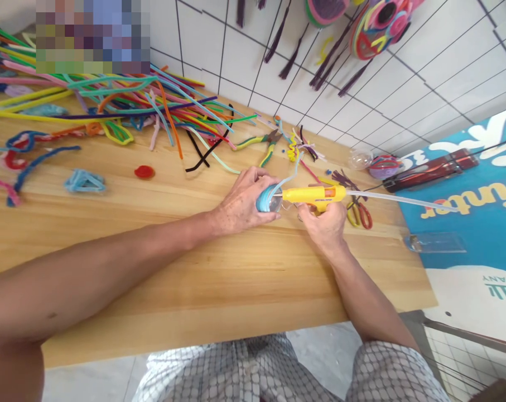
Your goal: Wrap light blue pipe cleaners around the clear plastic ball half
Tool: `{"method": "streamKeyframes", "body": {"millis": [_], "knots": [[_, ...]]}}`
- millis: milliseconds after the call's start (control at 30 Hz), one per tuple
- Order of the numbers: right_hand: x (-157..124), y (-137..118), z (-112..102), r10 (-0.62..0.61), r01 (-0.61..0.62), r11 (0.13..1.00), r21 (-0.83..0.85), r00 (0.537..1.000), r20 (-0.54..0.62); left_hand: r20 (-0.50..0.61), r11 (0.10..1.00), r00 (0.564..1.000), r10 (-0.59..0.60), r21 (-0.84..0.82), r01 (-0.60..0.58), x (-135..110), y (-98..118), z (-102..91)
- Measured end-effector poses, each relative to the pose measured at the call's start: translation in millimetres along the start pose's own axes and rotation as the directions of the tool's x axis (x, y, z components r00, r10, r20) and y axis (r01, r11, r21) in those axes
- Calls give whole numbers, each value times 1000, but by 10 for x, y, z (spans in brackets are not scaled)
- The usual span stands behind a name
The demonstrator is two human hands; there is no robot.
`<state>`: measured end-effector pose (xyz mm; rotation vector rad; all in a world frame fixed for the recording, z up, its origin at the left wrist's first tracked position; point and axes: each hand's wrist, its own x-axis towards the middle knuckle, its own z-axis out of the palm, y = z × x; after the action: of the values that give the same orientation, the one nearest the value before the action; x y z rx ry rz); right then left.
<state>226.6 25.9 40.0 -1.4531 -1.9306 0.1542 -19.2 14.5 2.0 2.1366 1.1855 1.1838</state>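
Note:
My left hand [242,201] is closed around a small round object wound with light-blue pipe cleaner [264,199], pressing it on the wooden table [152,268]. A loose end of the blue pipe cleaner curves up to the right. My right hand [324,223] grips a yellow glue gun [315,195], whose nozzle points left and touches the wound object. A clear glue stick [399,200] sticks out of the gun's back toward the right.
A heap of coloured pipe cleaners [123,106] covers the table's far left. Pliers [266,142], red-handled scissors [359,213], a red coil [144,171] and a blue bundle [84,181] lie about. Coloured crafts [374,25] hang on the tiled wall. A blue box [474,223] stands at right.

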Motion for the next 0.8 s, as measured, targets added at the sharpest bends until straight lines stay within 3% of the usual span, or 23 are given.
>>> {"method": "streamKeyframes", "body": {"millis": [800], "knots": [[0,101,-8,-29,28,998,-49,999,-17,-28,997,999,47,62,-45,-9,1,41]]}}
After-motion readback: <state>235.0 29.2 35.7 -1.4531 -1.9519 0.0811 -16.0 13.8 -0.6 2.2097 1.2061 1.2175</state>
